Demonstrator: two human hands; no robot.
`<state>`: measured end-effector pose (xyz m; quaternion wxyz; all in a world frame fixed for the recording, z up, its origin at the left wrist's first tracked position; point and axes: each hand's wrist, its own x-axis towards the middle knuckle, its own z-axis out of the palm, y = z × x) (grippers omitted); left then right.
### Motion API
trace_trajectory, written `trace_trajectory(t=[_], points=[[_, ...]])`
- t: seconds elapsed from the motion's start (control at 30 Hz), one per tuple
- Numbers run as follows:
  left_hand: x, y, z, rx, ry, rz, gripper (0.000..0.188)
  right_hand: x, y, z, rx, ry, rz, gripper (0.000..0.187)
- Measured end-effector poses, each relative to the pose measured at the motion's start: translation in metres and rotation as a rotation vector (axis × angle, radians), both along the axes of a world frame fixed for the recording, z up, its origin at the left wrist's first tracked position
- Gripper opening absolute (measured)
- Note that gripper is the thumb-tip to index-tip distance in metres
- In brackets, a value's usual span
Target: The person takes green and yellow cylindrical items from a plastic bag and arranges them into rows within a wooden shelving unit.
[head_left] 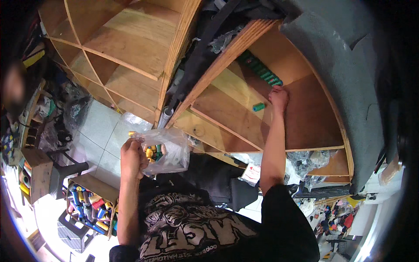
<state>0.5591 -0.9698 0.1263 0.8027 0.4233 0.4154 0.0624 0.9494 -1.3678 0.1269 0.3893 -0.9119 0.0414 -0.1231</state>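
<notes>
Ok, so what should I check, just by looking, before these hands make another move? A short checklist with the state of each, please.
1. Left hand has hold of the clear plastic bag: ok.
2. Bag contents can be seen through the plastic: ok, yellow spools among green ones.
3. Right hand is at the near end of the row of green spools: ok.
4. Right hand grips the end spool firmly: cannot tell, the fingers hide it.
5. Every green spool in the wooden compartment is in line: not ok, a lone green spool sits apart.
</notes>
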Motion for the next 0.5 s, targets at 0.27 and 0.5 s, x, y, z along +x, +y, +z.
trace_trajectory(t=[0.27, 0.5], points=[[0.004, 0.002, 0.001, -0.034, -0.004, -0.012, 0.011, -0.115, 0.051, 0.056, -0.695, -0.022, 0.642, 0.029], [0.005, 0.003, -0.005, -0.024, -0.019, -0.018, 0.015, -0.111, 0.042, 0.056, -0.506, -0.065, 0.155, 0.020]])
